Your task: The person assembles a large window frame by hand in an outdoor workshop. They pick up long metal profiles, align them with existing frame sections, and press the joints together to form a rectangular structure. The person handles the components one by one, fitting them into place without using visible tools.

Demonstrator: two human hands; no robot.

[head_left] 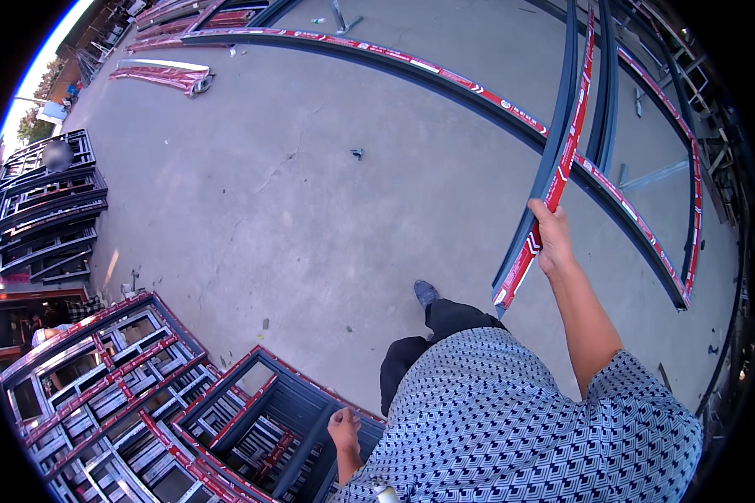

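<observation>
My right hand (549,235) is wrapped round a long dark grey frame profile (554,180) covered with red printed film along one face. Its near end points down toward my feet, and the rest stretches away to the upper right. The profile passes over another long red-filmed bar (445,80) that curves across the far side. Held low at my left side, my left hand (344,429) has its fingers curled in, and nothing shows in it. Close by that hand are stacked dark window frames (298,411) with red film on their edges.
More red-filmed frames (117,356) lean at the lower left, with dark frames (46,210) stacked beyond. Wrapped profiles (164,75) lie on the concrete floor (252,218) at the far left. A small dark object (357,153) sits mid-floor. Upright dark bars (603,109) stand at right.
</observation>
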